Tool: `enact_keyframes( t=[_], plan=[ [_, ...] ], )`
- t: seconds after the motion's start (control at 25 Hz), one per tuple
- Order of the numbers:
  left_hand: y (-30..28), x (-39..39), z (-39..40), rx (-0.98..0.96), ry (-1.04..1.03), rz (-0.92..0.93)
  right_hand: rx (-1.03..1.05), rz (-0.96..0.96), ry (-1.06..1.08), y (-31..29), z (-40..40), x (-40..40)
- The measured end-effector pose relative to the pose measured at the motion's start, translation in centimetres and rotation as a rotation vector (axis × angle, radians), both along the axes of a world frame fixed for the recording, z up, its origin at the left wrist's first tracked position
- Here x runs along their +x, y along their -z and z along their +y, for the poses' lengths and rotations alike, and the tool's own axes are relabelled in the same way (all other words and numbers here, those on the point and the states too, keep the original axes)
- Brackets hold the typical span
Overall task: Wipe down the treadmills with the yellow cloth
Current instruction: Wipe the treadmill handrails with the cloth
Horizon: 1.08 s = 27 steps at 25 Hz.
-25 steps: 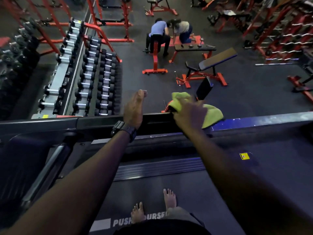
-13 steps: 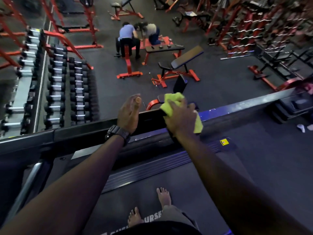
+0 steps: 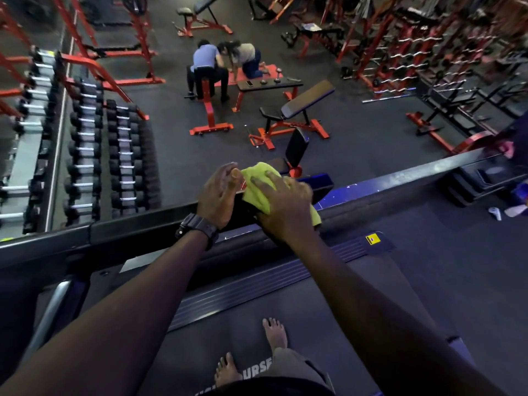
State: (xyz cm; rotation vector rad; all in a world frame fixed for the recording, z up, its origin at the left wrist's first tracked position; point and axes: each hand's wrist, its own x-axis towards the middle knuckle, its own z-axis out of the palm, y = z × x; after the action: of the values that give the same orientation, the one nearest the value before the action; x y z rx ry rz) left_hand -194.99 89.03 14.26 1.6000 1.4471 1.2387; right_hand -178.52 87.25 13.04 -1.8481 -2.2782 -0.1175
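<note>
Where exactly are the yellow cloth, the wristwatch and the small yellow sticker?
yellow cloth (image 3: 257, 181): head view, its bare upper fold.
wristwatch (image 3: 197, 227): head view, its dark band on the wrist.
yellow sticker (image 3: 372, 239): head view, its centre.

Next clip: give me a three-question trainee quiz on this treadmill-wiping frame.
1. True or false: the crumpled yellow cloth lies on the treadmill's black front rail.
2. Which hand presses it? A) left B) right
3. Fill in: the left hand's wrist bears a black ____.

Key: 1 true. 2 B, the right hand. 3 wristwatch.
</note>
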Motion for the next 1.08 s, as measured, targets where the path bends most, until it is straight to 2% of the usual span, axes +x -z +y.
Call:
enact_keyframes(
  t=[0.08, 0.16, 0.24, 0.28, 0.36, 0.44, 0.48, 0.6, 0.64, 0.68, 0.8, 0.88, 0.92, 0.96, 1.04, 1.08],
  plan=[
    [0.1, -0.2, 0.0, -0.003, 0.009, -0.001, 0.013, 0.033, 0.115, 0.2, 1.8, 5.0],
    [0.5, -0.3, 0.1, 0.001, 0.017, 0.031, -0.006, 0.234, 0.348, 0.1, 3.1, 8.2],
    [0.9, -0.3, 0.4, -0.023, 0.017, 0.070, -0.045, 0.324, 0.475, 0.1, 3.1, 5.6],
    [1.0, -0.3, 0.5, -0.029, 0.019, 0.077, -0.050, 0.265, 0.431, 0.2, 2.4, 2.7],
    [1.1, -0.3, 0.5, -0.020, 0.020, 0.077, -0.020, 0.132, 0.180, 0.4, 0.2, -1.8],
    [1.1, -0.3, 0.4, -0.023, 0.013, 0.090, -0.008, 0.035, -0.077, 0.0, -0.1, -0.2],
    [1.1, -0.3, 0.3, -0.021, 0.007, 0.101, 0.001, 0.036, -0.084, -0.2, 0.6, 2.4],
    [0.6, 0.0, 0.0, -0.020, -0.006, 0.114, 0.031, 0.249, 0.372, 0.4, 2.9, 8.2],
    [0.3, 0.3, -0.1, -0.030, -0.012, 0.099, 0.034, 0.304, 0.452, 0.5, 2.9, 7.1],
    [0.0, 0.6, -0.1, -0.040, -0.024, 0.066, 0.042, 0.290, 0.431, 0.8, 2.6, 4.5],
    [-0.4, 0.3, -0.4, -0.014, -0.094, -0.025, 0.036, 0.159, 0.025, 1.1, -0.9, -4.4],
    [-0.2, -1.4, -0.9, 0.007, -0.153, -0.053, 0.040, 0.059, -0.195, 0.7, -0.8, -2.9],
    [0.0, -2.7, -1.3, 0.017, -0.177, -0.065, 0.066, 0.032, -0.158, 0.5, 0.0, -0.7],
    [0.1, -4.0, -1.7, 0.029, -0.197, -0.072, 0.069, 0.055, -0.019, 0.6, 0.9, 1.6],
    [0.4, -6.4, -3.0, 0.041, -0.234, -0.080, 0.082, 0.234, 0.206, 1.0, 1.5, 3.4],
    [0.5, -7.4, -3.7, 0.042, -0.248, -0.078, 0.061, 0.279, 0.258, 1.1, 1.1, 1.4]
  ],
)
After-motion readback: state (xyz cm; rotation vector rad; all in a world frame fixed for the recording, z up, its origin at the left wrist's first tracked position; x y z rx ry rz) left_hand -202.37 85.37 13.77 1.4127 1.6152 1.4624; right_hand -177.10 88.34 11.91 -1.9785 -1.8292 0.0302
